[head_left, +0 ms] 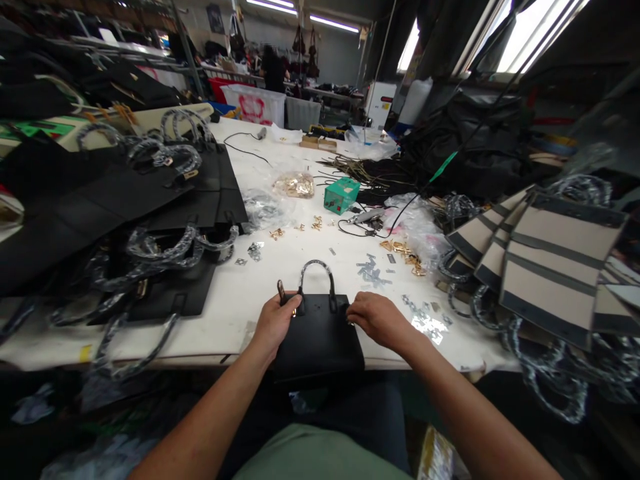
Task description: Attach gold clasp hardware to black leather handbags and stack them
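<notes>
A black bag panel (320, 340) with a plastic-wrapped handle (316, 265) standing up from its top lies over the table's front edge. My left hand (277, 320) is closed on the panel's upper left corner, its thumb beside the handle's base, with a bit of gold metal showing by the fingers. At the upper right corner, my right hand (373, 317) has its fingers pinched together; a small shiny bit shows under the fingertips, too small to name.
Black panels with wrapped handles (185, 287) are heaped at left, beige-and-black panels (550, 267) at right. Silver plates (425, 320), gold fittings (400, 250) and a green box (341, 195) lie on the white table (300, 243). A person (273, 70) stands far back.
</notes>
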Tool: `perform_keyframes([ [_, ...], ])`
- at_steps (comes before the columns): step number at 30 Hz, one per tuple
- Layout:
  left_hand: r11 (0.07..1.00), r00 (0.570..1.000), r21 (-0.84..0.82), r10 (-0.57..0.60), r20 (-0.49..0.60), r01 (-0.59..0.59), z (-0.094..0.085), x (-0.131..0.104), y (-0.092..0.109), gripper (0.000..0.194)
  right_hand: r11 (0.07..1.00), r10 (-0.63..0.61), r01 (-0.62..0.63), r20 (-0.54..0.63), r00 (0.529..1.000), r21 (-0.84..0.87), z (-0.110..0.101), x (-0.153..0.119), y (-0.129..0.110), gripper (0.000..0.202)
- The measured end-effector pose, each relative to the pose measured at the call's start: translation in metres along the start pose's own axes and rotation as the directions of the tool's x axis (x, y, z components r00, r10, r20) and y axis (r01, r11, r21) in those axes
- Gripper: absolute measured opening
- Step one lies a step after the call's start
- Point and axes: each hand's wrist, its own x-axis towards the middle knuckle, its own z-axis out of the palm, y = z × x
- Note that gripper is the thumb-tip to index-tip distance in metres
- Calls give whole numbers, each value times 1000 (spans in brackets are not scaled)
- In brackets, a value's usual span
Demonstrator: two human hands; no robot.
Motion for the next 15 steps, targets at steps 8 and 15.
perform_keyframes([
  [8,999,999,36,-24,26,23,2,-2,6,41,985,-20,25,30,999,-172,5,-17,17,17],
  [15,996,1000,93,-11,-7,12,3,-1,8,43,995,89,-91,44,995,40,-11,3,11,8],
])
